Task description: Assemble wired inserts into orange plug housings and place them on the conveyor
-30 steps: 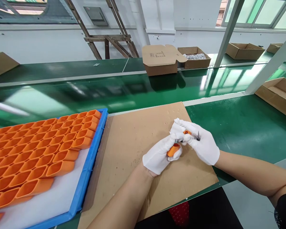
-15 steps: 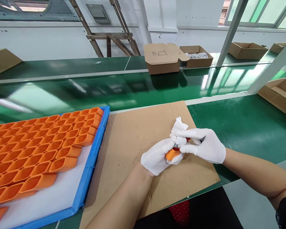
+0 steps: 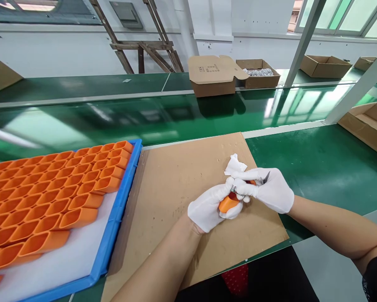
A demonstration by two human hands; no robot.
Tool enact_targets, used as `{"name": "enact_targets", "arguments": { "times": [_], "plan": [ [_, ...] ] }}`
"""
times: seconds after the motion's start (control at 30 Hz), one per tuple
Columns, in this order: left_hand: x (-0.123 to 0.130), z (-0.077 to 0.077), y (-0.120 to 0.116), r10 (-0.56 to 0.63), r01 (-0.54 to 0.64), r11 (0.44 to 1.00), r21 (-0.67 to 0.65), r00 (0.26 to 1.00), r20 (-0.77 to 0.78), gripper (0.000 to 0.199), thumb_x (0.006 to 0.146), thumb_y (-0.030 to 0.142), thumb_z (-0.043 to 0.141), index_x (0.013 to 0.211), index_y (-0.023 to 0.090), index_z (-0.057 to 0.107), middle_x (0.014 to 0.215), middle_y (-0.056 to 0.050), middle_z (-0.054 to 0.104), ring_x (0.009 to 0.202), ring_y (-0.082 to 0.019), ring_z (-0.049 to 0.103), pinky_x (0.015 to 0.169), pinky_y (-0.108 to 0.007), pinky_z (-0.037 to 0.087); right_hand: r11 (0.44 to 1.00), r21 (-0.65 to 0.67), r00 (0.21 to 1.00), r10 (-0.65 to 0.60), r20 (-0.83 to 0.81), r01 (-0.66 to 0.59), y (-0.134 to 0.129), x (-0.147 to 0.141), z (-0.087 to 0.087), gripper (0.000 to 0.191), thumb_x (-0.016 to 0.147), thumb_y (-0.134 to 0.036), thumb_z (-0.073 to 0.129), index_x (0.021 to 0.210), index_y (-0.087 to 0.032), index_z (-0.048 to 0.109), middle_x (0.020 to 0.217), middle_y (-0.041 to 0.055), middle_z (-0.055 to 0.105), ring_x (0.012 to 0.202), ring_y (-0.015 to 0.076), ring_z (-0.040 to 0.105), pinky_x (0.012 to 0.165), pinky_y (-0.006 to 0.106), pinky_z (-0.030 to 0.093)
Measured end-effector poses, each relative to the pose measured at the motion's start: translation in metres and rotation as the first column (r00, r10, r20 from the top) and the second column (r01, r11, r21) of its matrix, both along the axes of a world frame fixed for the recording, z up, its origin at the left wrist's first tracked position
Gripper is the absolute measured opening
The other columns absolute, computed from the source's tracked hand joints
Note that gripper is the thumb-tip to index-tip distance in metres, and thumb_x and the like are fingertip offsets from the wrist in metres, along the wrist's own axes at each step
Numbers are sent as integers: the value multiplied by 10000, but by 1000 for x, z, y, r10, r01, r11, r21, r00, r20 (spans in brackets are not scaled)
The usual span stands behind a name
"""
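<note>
Both hands wear white gloves and meet over a brown cardboard sheet [image 3: 172,184]. My left hand [image 3: 209,206] is closed around an orange piece [image 3: 228,203], whose rounded end shows between the fingers. My right hand [image 3: 270,188] presses its fingertips against the upper part of that piece and also holds a small tool with a pointed metal tip [image 3: 265,178] sticking out near the knuckles. A bit of orange shows under the right fingers. Just beyond the fingertips is a crumpled white cloth or paper [image 3: 235,163]. The fingers hide most of the contact area.
At left, a blue tray [image 3: 121,209] holds several rows of orange hollow pieces [image 3: 59,195] on a white base. Cardboard boxes [image 3: 213,88] stand on the back ledge, one with small pale items. Another open box [image 3: 367,126] sits at the right, near a slanted metal post.
The right fingers have shifted slightly and curl closer over the orange piece, showing a little more orange beneath them. The left hand keeps its hold. The whole view has moved slightly.
</note>
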State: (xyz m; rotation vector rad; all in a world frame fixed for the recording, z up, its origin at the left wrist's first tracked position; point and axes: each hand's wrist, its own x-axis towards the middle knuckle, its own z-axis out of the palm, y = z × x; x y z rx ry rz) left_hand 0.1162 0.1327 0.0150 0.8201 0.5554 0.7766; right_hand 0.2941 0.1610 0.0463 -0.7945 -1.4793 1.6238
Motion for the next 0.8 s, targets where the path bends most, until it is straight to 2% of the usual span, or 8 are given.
{"name": "enact_targets", "arguments": {
  "times": [0.1,0.2,0.27,0.37,0.5,0.57,0.7,0.8],
  "plan": [
    [-2,6,2,-55,54,998,-16,996,-73,713,904,803,403,821,141,653,626,-18,549,428,-74,290,471,-280,176,985,173,993,39,-115,-19,2,0,-3,123,854,-297,802,955,-227,802,632,-51,593,526,116,567,636,351,575],
    [-2,13,3,-29,35,999,35,988,-151,837,883,868,253,828,143,665,484,30,397,445,-96,243,492,-289,169,938,343,996,-30,-88,58,4,2,-5,150,849,-316,824,977,-245,789,703,-32,625,587,134,581,659,372,575],
    [-1,16,2,41,-24,995,100,984,-172,725,893,836,352,780,172,621,494,35,396,476,-103,254,514,-287,189,874,477,995,-89,-38,96,4,3,-7,148,844,-302,833,979,-258,789,742,-16,647,664,156,594,691,379,578],
    [2,19,2,140,-108,980,165,970,-199,548,895,691,585,696,182,560,547,26,439,539,-109,316,551,-279,228,769,637,991,-120,62,53,5,3,-7,134,870,-287,808,1003,-281,790,765,-14,670,732,169,616,800,388,590],
    [-1,17,2,210,-198,974,106,971,-116,470,892,607,642,697,190,545,591,27,464,554,-112,339,578,-273,286,740,672,952,-212,223,8,3,3,-3,523,777,-335,884,1265,-260,713,1057,39,730,961,214,687,930,381,585],
    [-4,16,2,191,-182,978,102,978,-85,445,919,572,607,693,193,551,556,28,454,544,-116,351,580,-275,299,727,687,942,-233,240,4,1,2,-2,444,834,-250,815,1265,-257,707,1060,33,732,979,201,692,919,352,587],
    [-6,17,3,142,-135,989,66,983,-120,454,896,605,590,725,185,595,533,23,470,513,-109,345,540,-275,247,671,742,940,-255,229,1,-1,0,-1,222,907,-132,642,1012,-289,760,858,-17,697,808,156,677,798,304,587],
    [-1,21,3,179,-171,984,56,947,-268,495,799,636,690,670,183,537,508,35,444,491,-92,304,523,-274,185,633,774,920,-302,249,-2,0,0,-4,175,898,-143,647,952,-270,756,983,0,724,823,156,684,762,290,576]
  ]
}}
